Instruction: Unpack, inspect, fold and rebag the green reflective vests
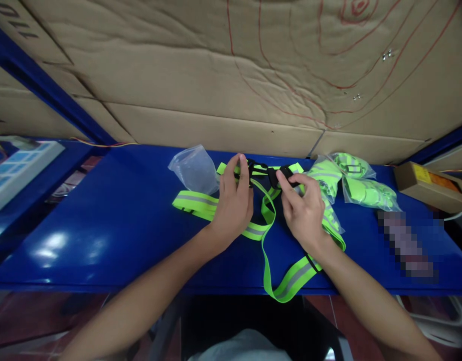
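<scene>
Left grip (234, 205): bare hand, fingers bent over the upper part of the belt beside black fittings; whether closed on it, cannot tell, contact being hidden by the fingers. Right grip (306, 210): bare hand, closed on a black buckle (273, 179), index finger laid on top. Reflective belt (295, 277): lime-yellow webbing, grey centre stripe, black fittings; located mid-tabletop, between and beneath both hands, one loop reaching the front edge. Tabletop (114, 215): glossy blue. Clear plastic bag (195, 165): behind the belt's left end. Bagged belts (371, 193): several clear packets, same lime-yellow and grey, heaped right of the right hand. Cardboard box (434, 188): small, brown, with yellow label, far right. Pixelated object (407, 245): in front of the box, identity obscured. Cardboard panel (170, 75): upright at the rear, red curved lines drawn at right.
</scene>
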Tool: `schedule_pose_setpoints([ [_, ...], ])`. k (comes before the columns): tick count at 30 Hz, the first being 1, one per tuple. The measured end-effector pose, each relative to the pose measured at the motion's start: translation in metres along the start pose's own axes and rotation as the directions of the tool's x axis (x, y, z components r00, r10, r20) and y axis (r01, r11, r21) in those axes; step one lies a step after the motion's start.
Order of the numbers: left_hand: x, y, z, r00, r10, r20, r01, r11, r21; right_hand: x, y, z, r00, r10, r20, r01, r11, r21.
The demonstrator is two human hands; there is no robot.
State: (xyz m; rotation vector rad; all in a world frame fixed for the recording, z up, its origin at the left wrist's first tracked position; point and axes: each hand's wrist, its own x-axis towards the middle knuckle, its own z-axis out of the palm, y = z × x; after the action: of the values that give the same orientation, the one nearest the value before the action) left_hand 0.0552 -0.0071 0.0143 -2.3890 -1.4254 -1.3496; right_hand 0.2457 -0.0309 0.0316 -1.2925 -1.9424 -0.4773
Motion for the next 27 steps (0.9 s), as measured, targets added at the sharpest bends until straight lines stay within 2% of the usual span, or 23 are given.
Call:
schedule_pose_setpoints([
  [8,-0.0005,0.004,-0.0014,1.0,0.004,0.001,-0.004,1.0,-0.015,-0.0014,0.0015,0.0001,1.0,0.013,0.0,-0.013,0.999,0.047],
  [13,-0.004,0.0052,0.0029,0.999,-0.015,0.046,0.017,0.999,-0.04,-0.0044,0.004,0.0047,1.0,0.002,0.012,-0.003,1.0,0.026],
  [21,-0.0082,0.0085,0.0048,0.996,0.02,0.083,-0.018,1.0,-0.024,-0.001,0.0014,0.0035,1.0,-0.025,-0.017,0.026,1.0,0.008],
  [27,-0.0073,0.0073,0.0044,0.994,0.043,0.101,-0.046,0.999,0.029,-0.0023,-0.0021,0.0036,0.997,-0.061,0.047,0.063,0.997,-0.048],
])
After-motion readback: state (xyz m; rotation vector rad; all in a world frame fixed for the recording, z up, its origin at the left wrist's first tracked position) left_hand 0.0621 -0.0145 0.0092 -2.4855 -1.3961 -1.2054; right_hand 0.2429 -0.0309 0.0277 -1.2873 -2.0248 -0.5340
